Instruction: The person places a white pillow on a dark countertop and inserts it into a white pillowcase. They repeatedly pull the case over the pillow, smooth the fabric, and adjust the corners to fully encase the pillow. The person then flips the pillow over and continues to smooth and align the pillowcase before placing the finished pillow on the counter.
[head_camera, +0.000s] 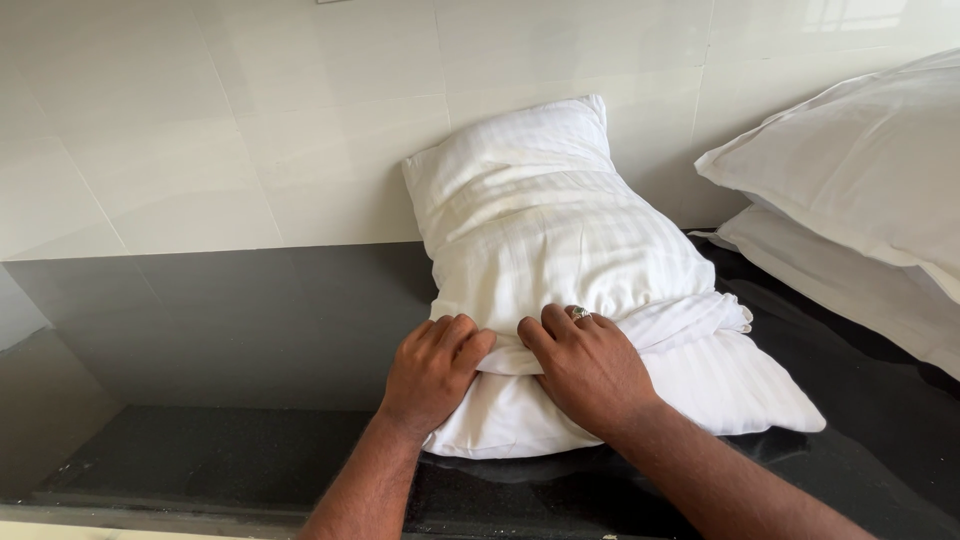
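My left hand (432, 370) and right hand (590, 368) press side by side, fingers curled into the loose cover of a white pillow (560, 250) lying on the dark counter (230, 330) against the tiled wall (200, 120).

Soft daylight from the right, sharp, faint counter glare.

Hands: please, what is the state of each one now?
Left hand: fingers curled, pressing the white striped fabric pillow.
Right hand: fingers curled, gripping the pillow's folded cover edge.
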